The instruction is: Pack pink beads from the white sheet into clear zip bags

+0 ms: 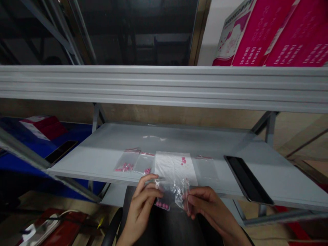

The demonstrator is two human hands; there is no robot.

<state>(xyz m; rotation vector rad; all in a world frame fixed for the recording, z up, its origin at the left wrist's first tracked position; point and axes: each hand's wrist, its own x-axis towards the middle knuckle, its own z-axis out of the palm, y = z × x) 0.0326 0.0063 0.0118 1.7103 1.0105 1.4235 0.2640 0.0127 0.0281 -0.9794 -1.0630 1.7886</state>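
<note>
Between my two hands, over my lap and just off the shelf's front edge, is a clear zip bag (170, 193). Several pink beads (162, 205) lie along its lower left corner. My left hand (143, 201) grips the bag's left side between thumb and fingers. At the other side, my right hand (205, 205) pinches the bag's right edge. Behind the bag, a white paper sheet (169, 162) carries several loose pink beads (183, 160). Left of the sheet lie two zip bags with pink beads, the outer bag (126, 162) and the inner bag (145, 164).
Another clear zip bag (207, 167) lies right of the paper. A dark tablet (248, 179) sits farther right on the grey shelf (274, 164). A dark phone (61, 152) rests at the left. A metal beam (164, 85) crosses ahead, with pink boxes (269, 37) above.
</note>
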